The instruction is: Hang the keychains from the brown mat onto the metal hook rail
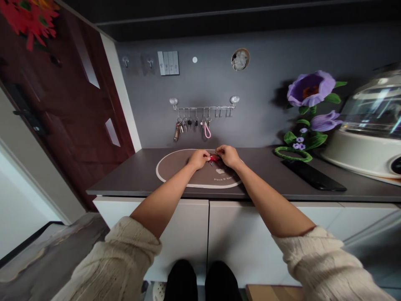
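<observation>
Over the oval brown mat [178, 167] with a pale rim, both my hands meet at a small red keychain [214, 158]. Thin metal bits that look like keys hang below it, too small to make out fully. My left hand [199, 159] pinches its left side with closed fingertips. From the right, my right hand [228, 156] has its fingers closed at the other end, and part of the keychain is hidden behind them. Pale lettering and a small white figure show on the mat beneath my right wrist.
Several keys and a pink strap [207, 130] hang from a hook rail [203, 108] on the wall. To the right stand purple artificial flowers [311, 90], a black flat object [315, 175] and a white appliance [363, 150]. A dark red door [72, 96] is at left.
</observation>
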Demonstrator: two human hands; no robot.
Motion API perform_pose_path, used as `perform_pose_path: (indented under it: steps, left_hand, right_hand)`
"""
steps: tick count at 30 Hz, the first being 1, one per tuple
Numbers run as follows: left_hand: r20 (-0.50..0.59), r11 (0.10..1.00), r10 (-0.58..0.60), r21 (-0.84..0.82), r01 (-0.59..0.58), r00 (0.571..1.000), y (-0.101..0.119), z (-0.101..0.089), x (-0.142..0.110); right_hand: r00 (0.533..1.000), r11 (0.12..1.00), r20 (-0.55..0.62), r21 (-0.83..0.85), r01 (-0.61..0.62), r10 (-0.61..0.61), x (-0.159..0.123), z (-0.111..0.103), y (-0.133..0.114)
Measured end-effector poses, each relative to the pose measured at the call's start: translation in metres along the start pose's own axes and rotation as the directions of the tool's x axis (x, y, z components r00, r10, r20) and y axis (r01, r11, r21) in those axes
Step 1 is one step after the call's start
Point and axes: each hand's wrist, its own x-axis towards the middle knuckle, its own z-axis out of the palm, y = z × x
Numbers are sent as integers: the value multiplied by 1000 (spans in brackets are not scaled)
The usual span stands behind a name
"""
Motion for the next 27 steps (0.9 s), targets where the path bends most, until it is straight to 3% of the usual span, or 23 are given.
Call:
perform_pose_path:
  steps: [10,27]
  left_hand:
    - [6,999,21,44,-22,1000,2,-3,-1]
    - [-127,970,-42,-244,10,991,13,-13,-5]
  right_hand:
    - [999,998,6,-54,37,-37,-1,1,0]
    - [996,988,25,-127,87,-85,-1,0,-2]
